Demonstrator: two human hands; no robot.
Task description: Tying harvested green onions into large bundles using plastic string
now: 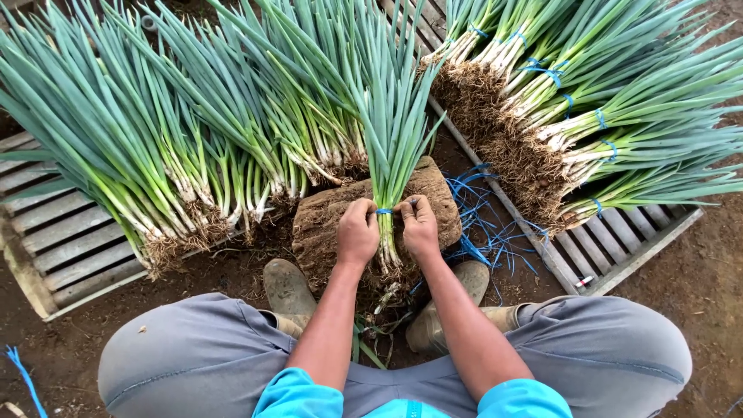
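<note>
loose green onions [178, 131] lying left of the wooden block [325, 224] | tied bundles [588, 116] lying right of it | bunch [391, 155] resting on the block | left hand [357, 232] closing around bunch | right hand [419, 226] pinching blue tie [385, 210]

Green onion bunch [389, 147], blue tie [384, 210] around white stems.

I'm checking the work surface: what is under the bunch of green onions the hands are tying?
A brown block lies under the bunch. Left hand and right hand cover its middle; whatever is beneath the block is hidden.
</note>
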